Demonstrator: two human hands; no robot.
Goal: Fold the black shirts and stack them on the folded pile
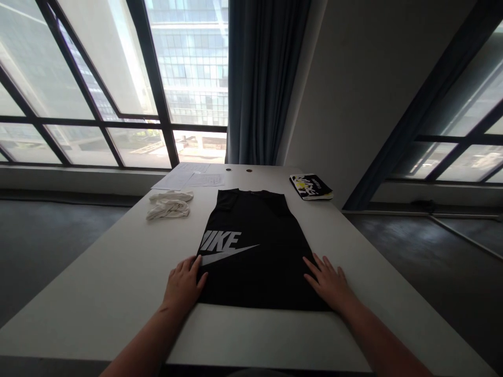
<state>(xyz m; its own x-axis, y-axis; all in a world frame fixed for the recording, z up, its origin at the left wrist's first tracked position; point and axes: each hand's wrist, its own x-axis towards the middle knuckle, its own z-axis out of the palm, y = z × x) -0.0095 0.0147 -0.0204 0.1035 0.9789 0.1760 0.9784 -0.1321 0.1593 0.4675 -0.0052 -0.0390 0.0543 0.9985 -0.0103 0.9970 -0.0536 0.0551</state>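
A black T-shirt [263, 272] with a large grey logo lies flat on the white table, its sides folded in and its neckline toward the far end. Along its left edge rests my left hand [184, 281], thumb apart from the other fingers, fingertips beside the logo. My right hand [330, 283] lies on the opposite edge with its fingers spread over the fabric. Both hands are open and touch the shirt near its hem. Neither one grips the cloth.
The white table [118, 283] stretches toward a window and a blue curtain [263, 78]. Crumpled white gloves or cloths [170, 204] lie at the left. Behind them are paper sheets [204, 179]. A black-covered book [312, 187] sits at the far right. Two small round things [249, 170] are at the back.
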